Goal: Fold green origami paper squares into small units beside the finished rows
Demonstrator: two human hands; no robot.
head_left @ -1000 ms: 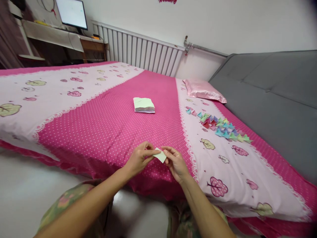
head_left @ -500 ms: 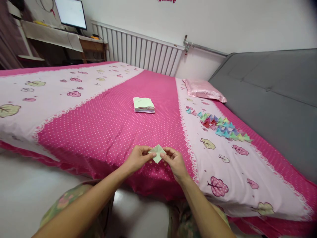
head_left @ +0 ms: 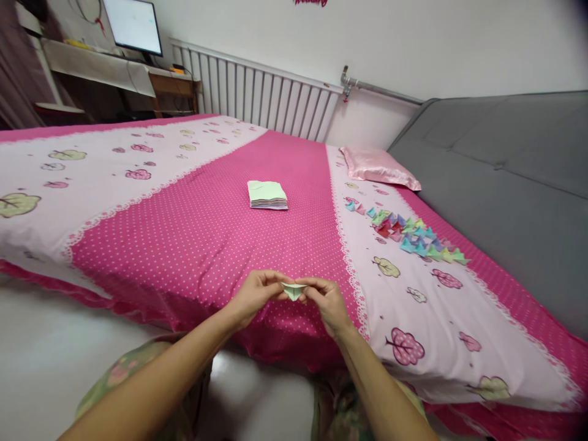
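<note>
Between both hands, over the near edge of the bed, is a small piece of pale green folded paper (head_left: 293,292), now a shallow triangle pointing down. My left hand (head_left: 255,297) pinches its left corner between thumb and fingers. The right corner is pinched the same way by my right hand (head_left: 325,301). My fingers hide both ends of the paper. Farther back on the pink bedspread lies a stack of square paper sheets (head_left: 267,195), with a pale green one on top. Off to the right, several small folded paper boats (head_left: 416,239) in many colours stand in rows.
The bed (head_left: 220,239) fills the middle of the view. A pink pillow (head_left: 379,167) rests by the grey headboard (head_left: 505,159). At the back are a radiator (head_left: 257,89) and a desk with a monitor (head_left: 132,26). My knees are below the bed's edge.
The green paper has gone from an open diamond to a shallow triangle, its upper point folded down. My fingers have drawn nearer each other along its top edge.
</note>
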